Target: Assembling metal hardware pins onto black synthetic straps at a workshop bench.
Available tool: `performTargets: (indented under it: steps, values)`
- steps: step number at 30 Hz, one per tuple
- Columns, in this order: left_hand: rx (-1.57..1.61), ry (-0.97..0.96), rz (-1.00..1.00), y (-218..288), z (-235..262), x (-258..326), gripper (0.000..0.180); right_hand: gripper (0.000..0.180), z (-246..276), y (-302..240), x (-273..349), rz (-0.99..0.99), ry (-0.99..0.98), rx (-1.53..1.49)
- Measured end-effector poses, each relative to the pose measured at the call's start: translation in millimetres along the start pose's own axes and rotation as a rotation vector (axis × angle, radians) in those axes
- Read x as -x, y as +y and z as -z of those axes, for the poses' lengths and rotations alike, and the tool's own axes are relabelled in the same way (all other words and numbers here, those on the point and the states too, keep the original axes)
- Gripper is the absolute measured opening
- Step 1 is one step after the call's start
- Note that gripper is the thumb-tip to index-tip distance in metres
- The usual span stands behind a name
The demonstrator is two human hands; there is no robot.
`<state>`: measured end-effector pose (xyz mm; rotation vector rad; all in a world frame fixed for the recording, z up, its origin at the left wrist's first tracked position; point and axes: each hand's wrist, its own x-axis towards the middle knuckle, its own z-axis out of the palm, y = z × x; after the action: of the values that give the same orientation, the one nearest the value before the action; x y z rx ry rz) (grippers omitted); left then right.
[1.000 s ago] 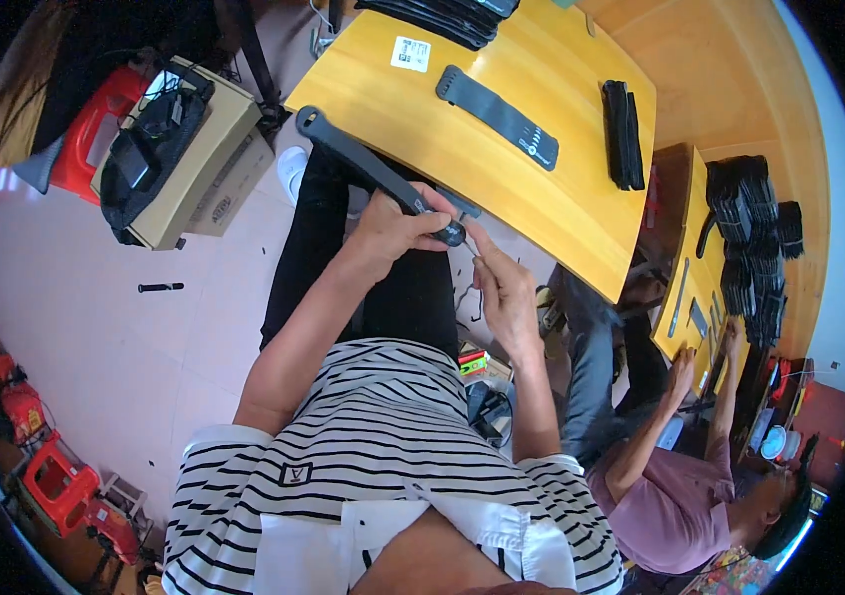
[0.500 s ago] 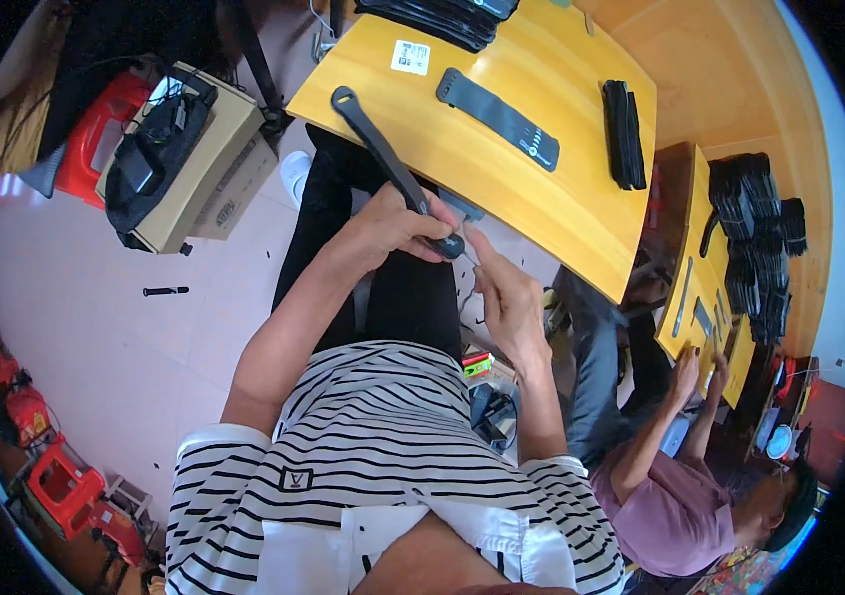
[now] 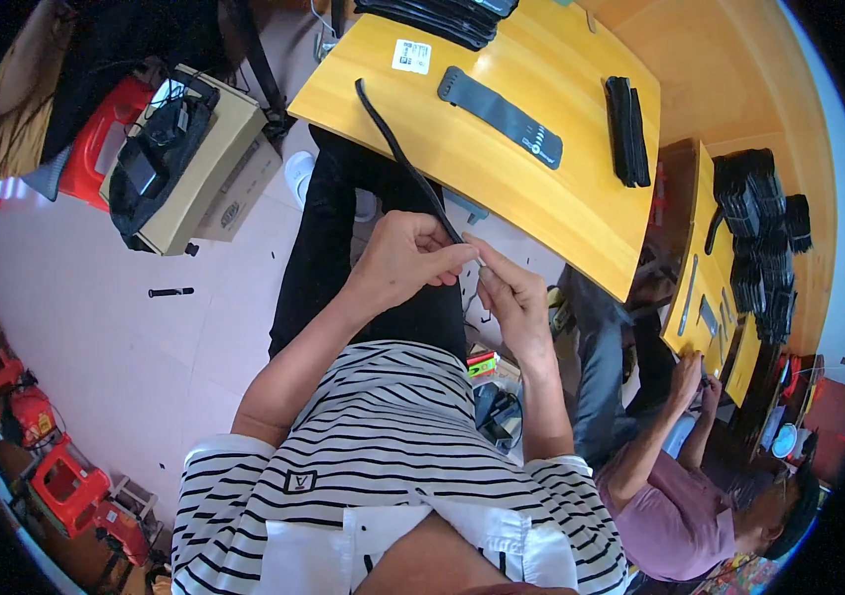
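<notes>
My left hand (image 3: 404,260) is closed around one end of a long black strap (image 3: 404,164), thumb and fingers pinching it above my lap. Edge-on, the strap looks thin, and its free end rises up and left over the near edge of the table. Close by on the right, my right hand (image 3: 513,297) is closed in a pinch at the strap's lower end. A small thin silver piece (image 3: 482,263) shows at its fingertips; its kind is too small to tell. A similar wide dark strap (image 3: 507,121) with pale marks lies flat on the table.
The yellow wooden table (image 3: 571,218) carries a stack of black straps (image 3: 442,22), a white label (image 3: 411,57) and a folded black bundle (image 3: 627,131). A cardboard box (image 3: 179,213) stands left. A co-worker (image 3: 675,506) handles something dark at the right-hand table.
The strap has turned from showing its broad face to edge-on. Both my hands have shifted slightly down and right, with the fingertips closer together.
</notes>
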<state>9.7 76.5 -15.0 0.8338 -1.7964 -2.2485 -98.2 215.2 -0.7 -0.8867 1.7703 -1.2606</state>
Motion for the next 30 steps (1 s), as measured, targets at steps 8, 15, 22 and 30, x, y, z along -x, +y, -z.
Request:
performTargets:
  steps: [8, 15, 22, 30]
  values:
    - [0.064, -0.128, 0.008, -1.7, 3.8, 3.0, 0.021, 0.034, 10.5, -1.4, -3.3, -0.152, -0.113, -0.14]
    - [0.037, -0.092, -0.044, -3.1, 3.3, 8.4, 0.025, 0.032, 14.8, -3.9, -3.4, -0.198, -0.194, -0.315]
    - [0.059, 0.103, -0.121, -16.1, -4.6, 10.6, 0.026, 0.034, -4.5, 8.1, -0.4, -0.198, -0.108, -0.42]
    - [-0.079, 0.01, 0.026, -5.7, 3.0, 35.8, 0.026, 0.013, -4.8, -3.7, -10.6, 0.164, -0.182, 0.134]
